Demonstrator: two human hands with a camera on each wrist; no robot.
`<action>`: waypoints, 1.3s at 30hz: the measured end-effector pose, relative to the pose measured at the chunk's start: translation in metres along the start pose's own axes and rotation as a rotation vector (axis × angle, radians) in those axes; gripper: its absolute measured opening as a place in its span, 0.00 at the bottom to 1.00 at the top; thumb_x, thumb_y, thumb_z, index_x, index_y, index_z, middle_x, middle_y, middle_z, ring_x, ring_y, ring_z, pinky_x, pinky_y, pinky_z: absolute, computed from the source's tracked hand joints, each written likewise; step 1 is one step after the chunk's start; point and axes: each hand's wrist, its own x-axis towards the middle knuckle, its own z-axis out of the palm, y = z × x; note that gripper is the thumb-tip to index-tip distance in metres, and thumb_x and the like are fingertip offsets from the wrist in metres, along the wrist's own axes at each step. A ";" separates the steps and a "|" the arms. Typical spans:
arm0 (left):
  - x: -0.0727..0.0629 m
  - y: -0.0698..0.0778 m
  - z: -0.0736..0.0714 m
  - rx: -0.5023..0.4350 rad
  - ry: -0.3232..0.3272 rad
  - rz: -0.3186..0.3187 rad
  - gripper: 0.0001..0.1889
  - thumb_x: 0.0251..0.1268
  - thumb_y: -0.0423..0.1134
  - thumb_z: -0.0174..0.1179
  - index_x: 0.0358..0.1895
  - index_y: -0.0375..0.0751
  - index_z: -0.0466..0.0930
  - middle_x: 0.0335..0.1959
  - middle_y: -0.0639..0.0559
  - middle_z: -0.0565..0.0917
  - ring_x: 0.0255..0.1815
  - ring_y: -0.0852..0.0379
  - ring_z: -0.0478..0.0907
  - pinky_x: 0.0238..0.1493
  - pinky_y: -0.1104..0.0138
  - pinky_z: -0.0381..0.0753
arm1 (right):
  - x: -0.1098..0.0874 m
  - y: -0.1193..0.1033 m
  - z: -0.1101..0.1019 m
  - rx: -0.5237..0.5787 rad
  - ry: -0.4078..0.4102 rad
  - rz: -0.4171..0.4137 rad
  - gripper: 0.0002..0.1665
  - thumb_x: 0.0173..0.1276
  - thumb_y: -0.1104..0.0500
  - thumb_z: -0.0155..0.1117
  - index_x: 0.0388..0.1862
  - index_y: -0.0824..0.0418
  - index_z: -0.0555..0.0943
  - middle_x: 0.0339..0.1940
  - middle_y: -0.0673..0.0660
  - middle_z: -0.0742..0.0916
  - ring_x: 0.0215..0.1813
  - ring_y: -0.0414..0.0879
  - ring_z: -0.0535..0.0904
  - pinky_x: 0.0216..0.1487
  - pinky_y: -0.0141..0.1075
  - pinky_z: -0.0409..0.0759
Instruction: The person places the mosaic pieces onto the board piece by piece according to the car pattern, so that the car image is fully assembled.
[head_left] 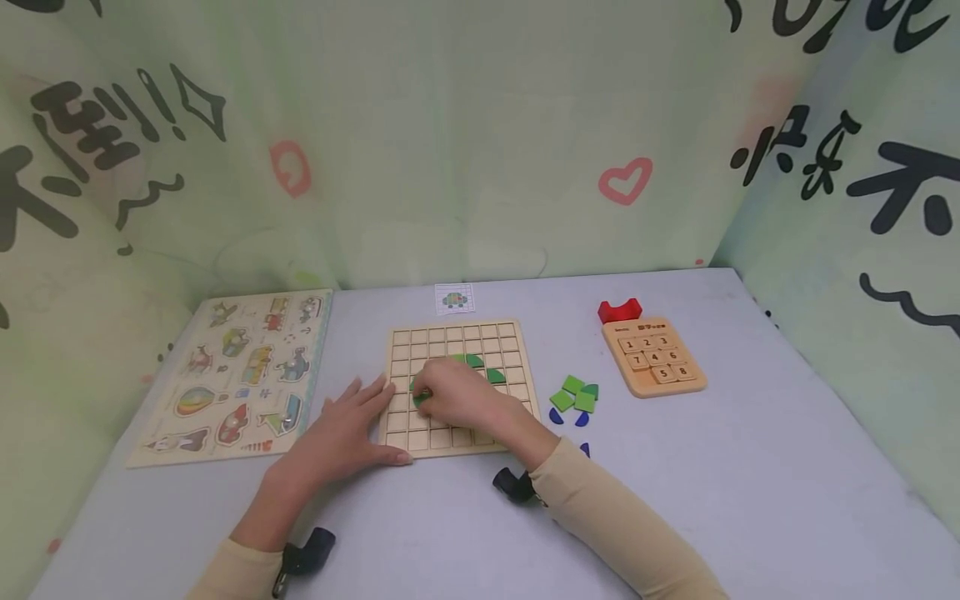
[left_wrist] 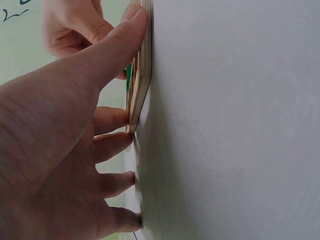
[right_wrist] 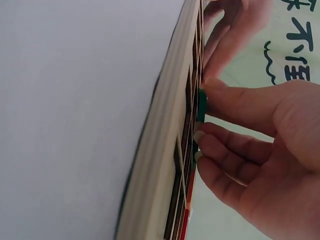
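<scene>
A wooden grid board [head_left: 429,441] lies flat on the table. My left hand [head_left: 337,429] rests at its left side, thumb along the front edge and fingers spread, some touching the side. Over the board's left half, my right hand [head_left: 461,393] pinches a dark green piece [right_wrist: 202,106] between thumb and fingers, right at the grid surface. Part of that piece is hidden by the fingers. Farther right on the grid sit a dark green quarter-round piece [head_left: 496,377] and another green piece [head_left: 474,361].
Loose green squares [head_left: 562,401] and blue half-round pieces [head_left: 582,419] lie right of the board. Behind it is a small picture card [head_left: 455,299]. A picture puzzle board [head_left: 251,333] lies left; a wooden number board [head_left: 645,385] and red block [head_left: 620,311] lie right.
</scene>
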 end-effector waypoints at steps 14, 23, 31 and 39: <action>-0.001 -0.001 -0.001 -0.005 0.001 0.010 0.56 0.45 0.68 0.71 0.76 0.42 0.61 0.80 0.43 0.58 0.80 0.30 0.48 0.68 0.25 0.50 | 0.003 -0.002 0.001 0.008 -0.006 -0.005 0.09 0.64 0.67 0.65 0.36 0.57 0.89 0.36 0.50 0.88 0.38 0.39 0.76 0.45 0.32 0.79; 0.001 -0.002 0.002 -0.004 0.002 0.004 0.56 0.45 0.70 0.70 0.76 0.42 0.62 0.80 0.44 0.58 0.80 0.31 0.48 0.69 0.25 0.49 | 0.001 -0.001 -0.001 0.081 -0.026 0.022 0.11 0.63 0.71 0.62 0.32 0.61 0.89 0.27 0.48 0.82 0.30 0.38 0.68 0.33 0.26 0.67; 0.001 -0.002 0.001 0.006 -0.001 0.007 0.57 0.44 0.71 0.69 0.76 0.42 0.61 0.80 0.43 0.58 0.80 0.31 0.48 0.69 0.26 0.50 | -0.002 -0.001 -0.003 0.069 -0.060 0.003 0.16 0.59 0.74 0.59 0.17 0.56 0.77 0.16 0.46 0.65 0.25 0.39 0.61 0.26 0.28 0.59; 0.001 -0.001 0.002 -0.003 -0.003 0.001 0.57 0.45 0.70 0.70 0.76 0.43 0.61 0.80 0.44 0.58 0.80 0.30 0.48 0.69 0.26 0.48 | -0.012 0.009 -0.018 0.110 -0.038 0.101 0.19 0.66 0.70 0.57 0.53 0.60 0.86 0.44 0.54 0.89 0.32 0.41 0.74 0.36 0.31 0.75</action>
